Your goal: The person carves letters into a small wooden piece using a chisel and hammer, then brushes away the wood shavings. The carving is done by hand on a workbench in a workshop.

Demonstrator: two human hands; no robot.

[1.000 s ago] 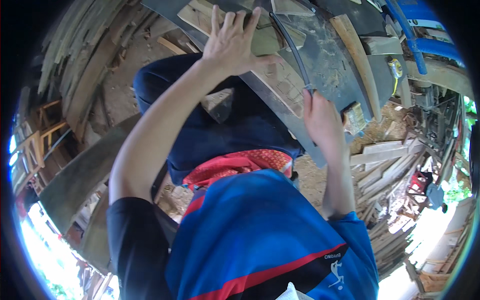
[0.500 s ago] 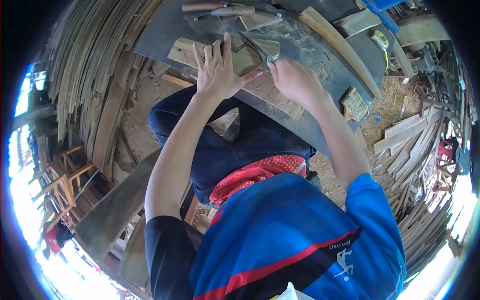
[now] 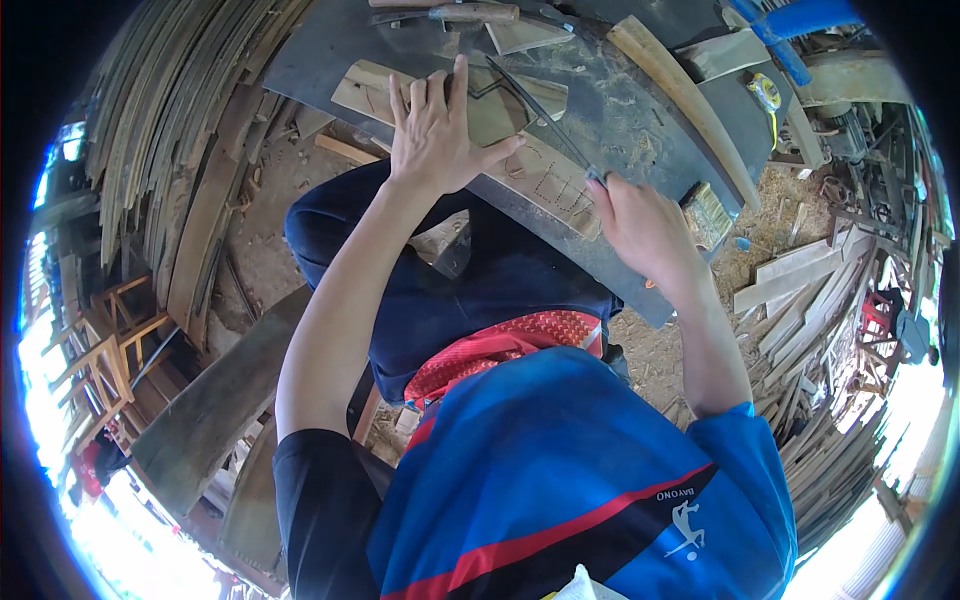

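Note:
My left hand [image 3: 433, 140] lies spread on light wood on the dark bench, fingers pointing away and thumb out to the right. Under and beside it are a small wood piece [image 3: 497, 122] with a dark angular notch or line and a longer board [image 3: 567, 192] with dotted pencil-like marks. My right hand [image 3: 648, 228], to the right and nearer me, is closed round the handle end of a long slim dark metal file [image 3: 545, 117]. The file's shaft slants across the wood toward the far left. Its handle is mostly hidden in my fingers.
Wooden-handled tools [image 3: 474, 13] lie at the bench's far edge. A long curved timber [image 3: 690, 115] spans the right side, near a yellow tape measure [image 3: 765, 92] and a bristly brush-like block [image 3: 708, 215]. Stacked planks [image 3: 165, 120] stand left; loose boards [image 3: 800, 275] lie right.
My right hand has drawn back toward me and to the right, pulling the file with it. My left hand stays spread on the wood. The whole view has shifted slightly.

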